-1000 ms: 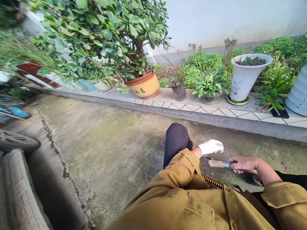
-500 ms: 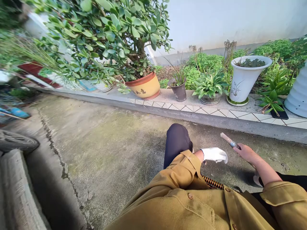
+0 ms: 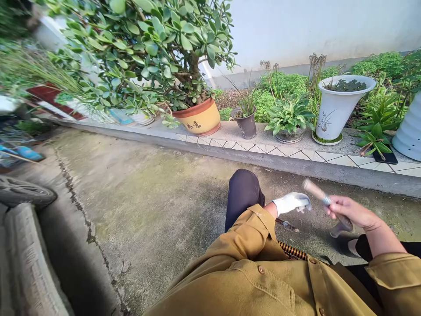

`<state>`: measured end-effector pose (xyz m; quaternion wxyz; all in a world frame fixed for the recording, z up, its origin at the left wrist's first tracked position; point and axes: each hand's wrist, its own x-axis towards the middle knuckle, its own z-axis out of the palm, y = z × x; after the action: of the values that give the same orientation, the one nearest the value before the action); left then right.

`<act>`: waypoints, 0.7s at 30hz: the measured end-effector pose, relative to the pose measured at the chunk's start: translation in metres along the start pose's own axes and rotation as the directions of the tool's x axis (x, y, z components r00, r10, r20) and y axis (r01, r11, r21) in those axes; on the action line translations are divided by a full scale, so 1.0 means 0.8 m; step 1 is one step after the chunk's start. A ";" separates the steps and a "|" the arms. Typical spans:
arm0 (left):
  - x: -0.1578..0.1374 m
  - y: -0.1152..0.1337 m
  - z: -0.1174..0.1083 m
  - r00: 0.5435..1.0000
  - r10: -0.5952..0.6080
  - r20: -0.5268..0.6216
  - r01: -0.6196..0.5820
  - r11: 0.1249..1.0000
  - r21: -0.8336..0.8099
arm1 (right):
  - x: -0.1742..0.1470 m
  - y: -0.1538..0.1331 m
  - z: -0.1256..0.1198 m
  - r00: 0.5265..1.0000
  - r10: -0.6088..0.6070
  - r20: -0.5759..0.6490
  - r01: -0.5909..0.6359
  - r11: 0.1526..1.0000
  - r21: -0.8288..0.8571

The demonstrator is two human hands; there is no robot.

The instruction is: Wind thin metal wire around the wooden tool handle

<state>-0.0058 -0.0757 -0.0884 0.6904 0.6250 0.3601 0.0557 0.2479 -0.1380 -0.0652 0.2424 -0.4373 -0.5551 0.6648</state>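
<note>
Right hand: bare right hand (image 3: 348, 211), its grip wrapped around a wooden-handled tool (image 3: 324, 202); the handle end points up and left, a dark end shows below the fist.
Left hand: left hand (image 3: 291, 202) in a white glove, fingers curled loosely (whether its grip pinches anything, I cannot tell); just left of the tool.
Below the glove: a thin dark twisted piece (image 3: 287, 225), blurred.
Clothing: mustard jacket sleeve (image 3: 259, 237); dark trouser knee (image 3: 242, 188).
Surroundings: concrete floor (image 3: 148, 188); tiled ledge (image 3: 296, 151) with an orange pot (image 3: 199, 119) and a tall white pot (image 3: 335, 112).

Dark characters on yellow pot (image 3: 199, 121), too small to read
</note>
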 end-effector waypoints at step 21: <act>0.015 -0.026 -0.013 0.991 0.055 0.120 -0.048 0.997 -0.063 | 0.030 0.046 0.050 0.851 0.482 0.208 -0.323 0.793 -0.516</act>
<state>-0.0109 -0.0651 -0.1120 0.7279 0.6152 0.2992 0.0461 0.2080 -0.1493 -0.1079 -0.1143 -0.4743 -0.6219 0.6125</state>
